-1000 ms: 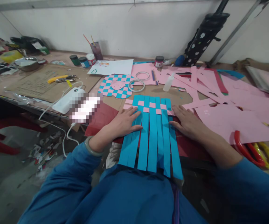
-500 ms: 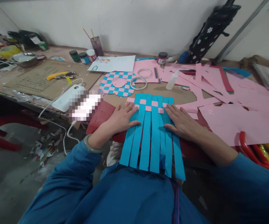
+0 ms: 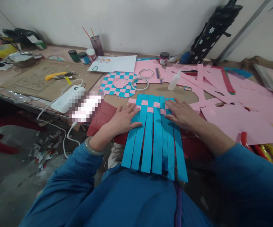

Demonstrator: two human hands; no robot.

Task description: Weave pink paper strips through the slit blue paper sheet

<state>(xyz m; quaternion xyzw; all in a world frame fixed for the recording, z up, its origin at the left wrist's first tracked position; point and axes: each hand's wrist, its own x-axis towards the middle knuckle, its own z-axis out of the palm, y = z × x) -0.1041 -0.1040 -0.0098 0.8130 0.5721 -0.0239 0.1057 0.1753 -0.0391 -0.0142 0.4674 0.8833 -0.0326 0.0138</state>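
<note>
Left hand [image 3: 123,119] and right hand [image 3: 182,115] lie open and well apart, fingers spread, apparently pressing evenly so the half-woven blue-and-pink paper strips [image 3: 154,135] stay aligned, in front of a plastic squeeze bottle [image 3: 174,81].

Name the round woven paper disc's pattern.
Round woven paper disc: pink-and-blue checkerboard, best in head view.

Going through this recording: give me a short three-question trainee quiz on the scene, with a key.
1. What colour are the crosswise strips woven through the blue strips between the left hand and right hand?
2. True or false: a bangle circles the left hand's wrist.
3. What sits at the centre of the woven disc? A) a pink paper circle B) a roll of tape C) a glue bottle

Key: 1 pink; 2 true; 3 A
</note>
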